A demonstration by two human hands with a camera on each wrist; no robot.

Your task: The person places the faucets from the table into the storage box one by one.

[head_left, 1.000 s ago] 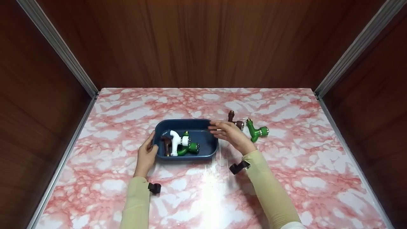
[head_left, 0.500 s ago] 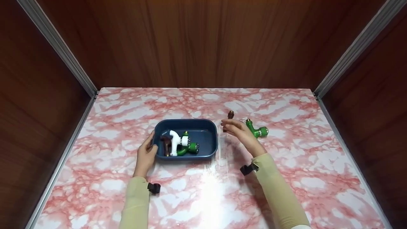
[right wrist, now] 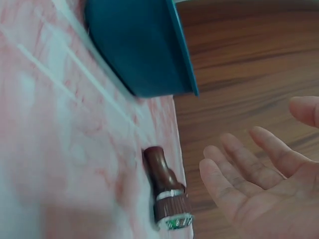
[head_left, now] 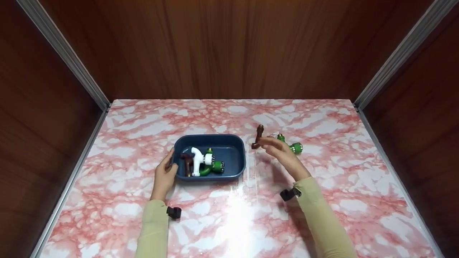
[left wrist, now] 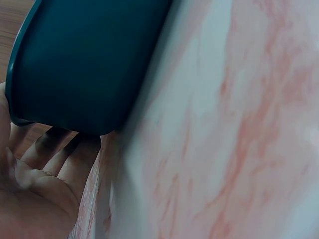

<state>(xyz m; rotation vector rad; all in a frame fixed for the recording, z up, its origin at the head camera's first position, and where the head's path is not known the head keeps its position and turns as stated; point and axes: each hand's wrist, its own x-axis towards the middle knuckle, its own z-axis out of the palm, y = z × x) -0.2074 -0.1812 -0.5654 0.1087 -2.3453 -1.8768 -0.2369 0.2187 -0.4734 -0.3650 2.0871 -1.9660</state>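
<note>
A dark blue tray (head_left: 235, 161) sits mid-table holding a white fitting (head_left: 197, 159), a brown one (head_left: 187, 165) and a green one (head_left: 213, 167). My left hand (head_left: 165, 173) rests against the tray's left end, and in the left wrist view its fingers (left wrist: 60, 159) lie fairly straight under the tray (left wrist: 84, 64) rim. My right hand (head_left: 278, 150) hovers open just right of the tray, its fingers (right wrist: 239, 172) spread above a brown fitting (head_left: 257, 137) (right wrist: 164, 191) without touching it. A green fitting (head_left: 294, 146) lies behind that hand.
The pink marbled table (head_left: 229, 222) is walled by wood panels at the back and both sides, with metal rails (head_left: 64, 53) at the corners. The tray's corner (right wrist: 144, 55) is close to the left of the brown fitting.
My right hand has moved from over the tray's right rim rightward to above the brown fitting. The left hand and the tray have stayed put.
</note>
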